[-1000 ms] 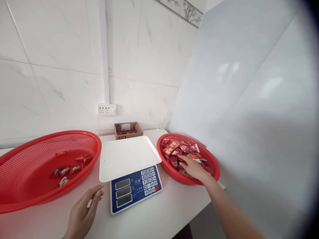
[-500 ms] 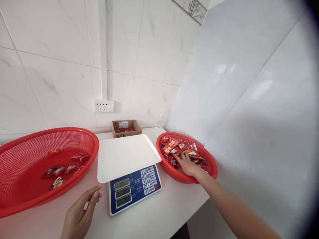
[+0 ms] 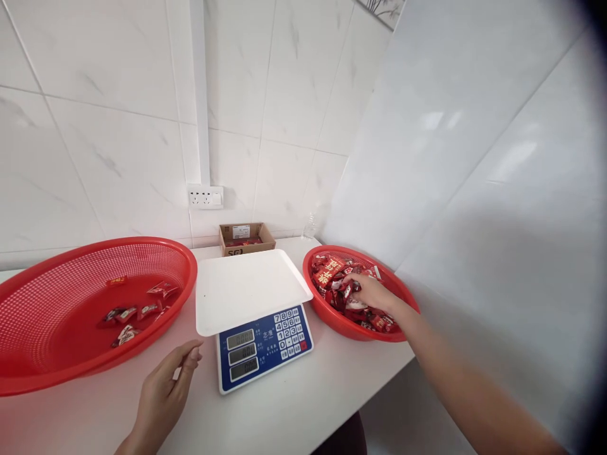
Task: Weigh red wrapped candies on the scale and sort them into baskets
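My right hand (image 3: pixel 368 292) reaches into the small red basket (image 3: pixel 403 297) at the right and pinches a dark red candy packet (image 3: pixel 351 289) from the heap of red packets (image 3: pixel 332 273) in it. My left hand (image 3: pixel 164 395) rests on the white counter (image 3: pixel 294 411) just left of the blue-faced electronic scale (image 3: pixel 263 344), fingers loosely curled and holding nothing. The scale's white tray (image 3: pixel 251 287) is bare. The big red basket (image 3: pixel 57 366) at the left holds several packets (image 3: pixel 137 309).
A small cardboard box (image 3: pixel 246 238) stands against the tiled wall behind the scale, under a wall socket (image 3: pixel 205 196). A clear bottle (image 3: pixel 309 225) is in the corner. A white panel (image 3: pixel 474 189) walls off the right side. The counter's front edge is near me.
My right hand has shifted within the small basket and closed its fingers on a packet, lifting slightly. The left hand has stayed in place. My view has tilted a little.
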`<state>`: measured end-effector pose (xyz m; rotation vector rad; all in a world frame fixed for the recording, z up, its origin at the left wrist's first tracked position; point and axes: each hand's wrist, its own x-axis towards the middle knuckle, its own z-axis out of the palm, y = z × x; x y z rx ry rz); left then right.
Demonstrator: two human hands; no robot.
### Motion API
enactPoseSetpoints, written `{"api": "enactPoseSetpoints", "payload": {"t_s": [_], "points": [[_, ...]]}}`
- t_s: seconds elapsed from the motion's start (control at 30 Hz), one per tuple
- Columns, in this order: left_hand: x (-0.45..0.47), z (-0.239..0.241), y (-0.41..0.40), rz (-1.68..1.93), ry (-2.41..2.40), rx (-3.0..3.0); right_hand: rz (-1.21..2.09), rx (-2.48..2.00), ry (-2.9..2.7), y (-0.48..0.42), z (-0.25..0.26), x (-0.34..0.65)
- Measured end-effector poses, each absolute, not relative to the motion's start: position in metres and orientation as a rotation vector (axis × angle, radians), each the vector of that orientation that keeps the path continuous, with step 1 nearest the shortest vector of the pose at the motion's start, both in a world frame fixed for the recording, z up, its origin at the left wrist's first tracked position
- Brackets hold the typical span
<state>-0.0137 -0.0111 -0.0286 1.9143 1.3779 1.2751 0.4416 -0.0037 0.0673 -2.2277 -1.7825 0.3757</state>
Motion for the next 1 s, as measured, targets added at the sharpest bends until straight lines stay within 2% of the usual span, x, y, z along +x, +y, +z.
{"api": "enactPoseSetpoints", "payload": {"t_s": [0.3,0.63,0.87,1.0], "points": [[-0.013,-0.025,-0.014,1.292,1.390,1.891,0.235,-2.103,-1.495,-0.008,0.094,0.448],[-0.013,-0.027,-0.012,1.333,1.384,1.824,0.374,-1.879,-1.119,-0.001,0.092,0.458],[-0.009,-0.025,-0.014,1.314,1.360,1.832,0.113,-1.837,-1.225,0.012,0.122,0.430],[-0.009,-0.022,-0.015,1.322,1.353,1.865,0.357,-1.562,-1.289,0.030,0.127,0.376]]}}
